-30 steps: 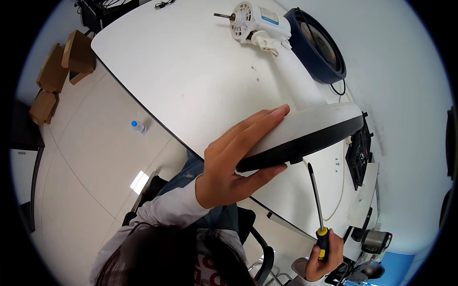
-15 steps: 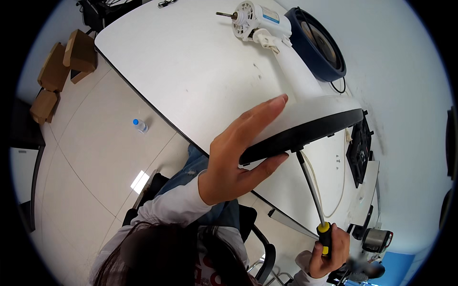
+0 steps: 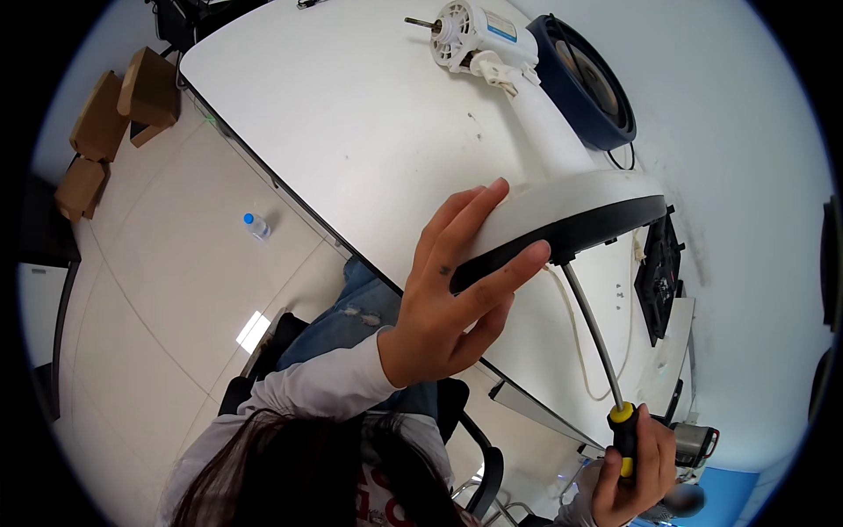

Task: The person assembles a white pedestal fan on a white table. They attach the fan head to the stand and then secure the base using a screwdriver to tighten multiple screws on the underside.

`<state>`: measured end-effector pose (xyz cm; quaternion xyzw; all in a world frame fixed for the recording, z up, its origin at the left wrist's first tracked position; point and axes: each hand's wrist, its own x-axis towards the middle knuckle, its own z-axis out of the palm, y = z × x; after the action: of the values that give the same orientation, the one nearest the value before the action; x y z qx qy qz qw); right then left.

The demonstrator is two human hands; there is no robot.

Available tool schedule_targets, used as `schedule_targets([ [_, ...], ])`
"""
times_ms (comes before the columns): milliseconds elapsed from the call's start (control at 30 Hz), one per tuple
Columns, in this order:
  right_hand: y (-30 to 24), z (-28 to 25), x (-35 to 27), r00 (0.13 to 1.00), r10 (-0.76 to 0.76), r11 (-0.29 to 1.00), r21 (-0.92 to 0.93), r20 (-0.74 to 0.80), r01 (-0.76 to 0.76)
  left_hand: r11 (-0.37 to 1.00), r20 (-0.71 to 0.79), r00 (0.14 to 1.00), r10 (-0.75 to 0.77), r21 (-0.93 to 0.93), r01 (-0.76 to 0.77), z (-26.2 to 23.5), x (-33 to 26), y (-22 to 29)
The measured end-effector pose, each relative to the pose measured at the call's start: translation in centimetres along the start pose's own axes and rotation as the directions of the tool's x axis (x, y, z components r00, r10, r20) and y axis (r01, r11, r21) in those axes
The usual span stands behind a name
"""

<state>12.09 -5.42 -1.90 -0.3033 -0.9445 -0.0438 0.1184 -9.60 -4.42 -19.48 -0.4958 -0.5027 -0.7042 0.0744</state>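
A: Where's the fan base [image 3: 571, 211]?

B: Tipped up on the white counter [image 3: 351, 114], at 2 o'clock from the left hand [image 3: 448, 299], which clasps its rim.

A: The right hand [image 3: 632, 474]?

B: At 5 o'clock, wrapped around 1 screwdriver [image 3: 597, 342], tip at the base's underside.

One head view looks steeply down, close over the white table [image 3: 351, 132].
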Motion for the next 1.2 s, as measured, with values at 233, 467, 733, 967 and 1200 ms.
schedule_targets([
  [233,-1.0,0.5,0.3,0.996,0.089,0.993,0.077,0.003,-0.089,0.995,-0.035,0.999,-0.022,-0.103,0.019,0.6,-0.2,-0.2],
  [467,-1.0,2.5,-1.7,0.986,0.147,0.989,0.032,-0.079,-0.145,0.993,-0.046,0.999,-0.013,-0.114,0.007,1.6,-0.3,-0.1],
  [733,-0.4,2.3,-1.6,0.989,0.107,0.994,0.017,-0.099,-0.106,1.000,-0.085,0.996,0.003,-0.008,-0.003,1.7,-0.8,-1.4],
  [967,-0.4,2.3,-2.3,0.987,0.130,0.985,-0.104,-0.098,-0.140,0.996,-0.102,0.995,-0.015,-0.086,0.007,2.0,-0.4,-1.6],
  [1200,-0.9,2.7,-1.8,0.966,0.214,0.977,0.007,-0.148,-0.215,0.983,-0.061,0.997,-0.043,-0.180,0.032,1.8,-0.7,-1.7],
])
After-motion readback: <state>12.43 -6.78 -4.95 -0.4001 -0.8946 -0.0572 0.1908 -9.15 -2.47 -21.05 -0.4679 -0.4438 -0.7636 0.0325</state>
